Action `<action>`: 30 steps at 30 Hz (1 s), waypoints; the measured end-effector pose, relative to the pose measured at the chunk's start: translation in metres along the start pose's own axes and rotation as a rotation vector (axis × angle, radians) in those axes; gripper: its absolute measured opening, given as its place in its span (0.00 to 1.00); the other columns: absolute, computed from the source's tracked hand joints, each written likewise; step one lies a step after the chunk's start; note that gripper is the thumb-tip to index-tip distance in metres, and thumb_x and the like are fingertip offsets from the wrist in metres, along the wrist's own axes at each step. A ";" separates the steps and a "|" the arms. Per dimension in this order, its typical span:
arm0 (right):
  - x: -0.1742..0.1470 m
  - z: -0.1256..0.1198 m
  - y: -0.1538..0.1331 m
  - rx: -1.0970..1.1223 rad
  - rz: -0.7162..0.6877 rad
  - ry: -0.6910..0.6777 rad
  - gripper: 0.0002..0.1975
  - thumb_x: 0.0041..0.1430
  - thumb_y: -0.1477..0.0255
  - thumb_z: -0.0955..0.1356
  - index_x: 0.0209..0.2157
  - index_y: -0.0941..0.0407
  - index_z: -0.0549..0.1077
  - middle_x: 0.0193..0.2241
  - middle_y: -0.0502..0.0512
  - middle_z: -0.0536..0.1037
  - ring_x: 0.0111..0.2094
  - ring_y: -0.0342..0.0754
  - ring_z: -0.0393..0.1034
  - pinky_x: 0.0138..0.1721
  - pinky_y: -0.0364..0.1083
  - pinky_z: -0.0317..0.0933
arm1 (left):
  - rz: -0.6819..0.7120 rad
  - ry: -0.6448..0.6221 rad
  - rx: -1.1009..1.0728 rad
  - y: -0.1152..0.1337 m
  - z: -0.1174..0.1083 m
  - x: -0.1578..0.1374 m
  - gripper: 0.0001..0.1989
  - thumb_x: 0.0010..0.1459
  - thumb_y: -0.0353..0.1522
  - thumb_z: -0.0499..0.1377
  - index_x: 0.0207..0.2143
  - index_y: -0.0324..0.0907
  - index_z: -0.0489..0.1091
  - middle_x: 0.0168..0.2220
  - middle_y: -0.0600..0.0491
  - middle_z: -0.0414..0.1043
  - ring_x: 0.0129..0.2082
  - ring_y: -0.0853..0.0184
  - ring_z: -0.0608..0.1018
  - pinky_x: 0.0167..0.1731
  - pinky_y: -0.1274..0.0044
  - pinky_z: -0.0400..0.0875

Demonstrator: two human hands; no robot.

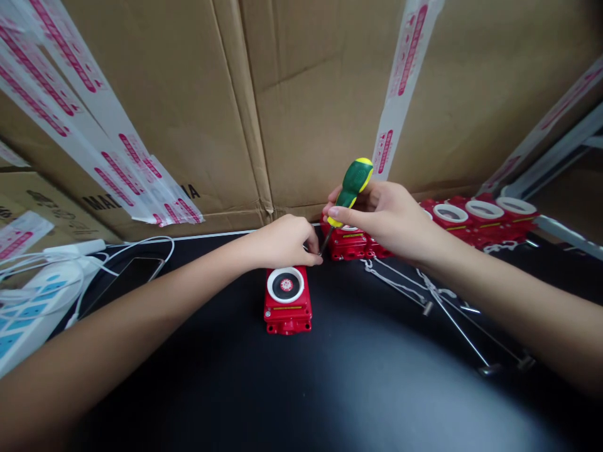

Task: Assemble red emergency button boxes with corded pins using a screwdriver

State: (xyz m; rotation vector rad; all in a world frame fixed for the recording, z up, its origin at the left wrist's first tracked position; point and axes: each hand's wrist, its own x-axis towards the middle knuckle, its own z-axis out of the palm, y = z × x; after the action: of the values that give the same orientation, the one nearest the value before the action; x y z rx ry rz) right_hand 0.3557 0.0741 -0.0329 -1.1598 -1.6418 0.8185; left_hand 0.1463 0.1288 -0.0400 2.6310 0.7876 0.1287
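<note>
A screwdriver (354, 182) with a green and yellow handle is in my right hand (393, 216), its shaft slanting down to the left. The tip meets the pinched fingers of my left hand (288, 242); whatever those fingers hold is too small to make out. Just below my left hand, a red housing (289, 316) with a white ring and a dark round centre lies on the black table. My left hand hides its far end. Behind my right hand, a row of similar red housings (485, 232) with white rings is partly covered.
Metal rods with white cords (459, 326) lie beneath my right forearm. At the left are a white power strip (35, 307), tangled white cables (85, 267) and a phone (127, 282). Large taped cardboard boxes (301, 94) stand along the back edge of the black table (301, 389).
</note>
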 end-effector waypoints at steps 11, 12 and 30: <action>0.014 -0.017 -0.009 0.360 0.079 0.297 0.09 0.56 0.78 0.73 0.39 0.53 0.76 0.33 0.50 0.77 0.31 0.45 0.72 0.44 0.49 0.75 | 0.038 -0.193 0.032 -0.012 -0.014 0.020 0.06 0.59 0.30 0.69 0.36 0.46 0.88 0.37 0.52 0.88 0.34 0.61 0.84 0.40 0.72 0.73; 0.015 -0.018 -0.009 0.353 0.086 0.293 0.09 0.56 0.78 0.73 0.39 0.53 0.77 0.34 0.50 0.77 0.30 0.44 0.70 0.42 0.48 0.75 | 0.042 -0.188 0.049 -0.009 -0.012 0.022 0.06 0.58 0.29 0.69 0.36 0.46 0.88 0.36 0.52 0.88 0.34 0.61 0.84 0.41 0.71 0.73; -0.017 -0.020 -0.045 -0.316 -0.089 -0.148 0.14 0.67 0.60 0.72 0.30 0.52 0.72 0.25 0.47 0.67 0.27 0.47 0.59 0.29 0.48 0.53 | -0.065 0.129 -0.227 -0.010 0.009 -0.104 0.24 0.73 0.47 0.62 0.66 0.51 0.70 0.63 0.48 0.75 0.62 0.54 0.78 0.62 0.63 0.74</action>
State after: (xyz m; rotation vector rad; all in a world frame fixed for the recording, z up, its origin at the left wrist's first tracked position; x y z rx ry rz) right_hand 0.3622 0.0433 0.0083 -1.2542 -1.9834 0.6141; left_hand 0.0555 0.0770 -0.0500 2.3989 0.8464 0.3517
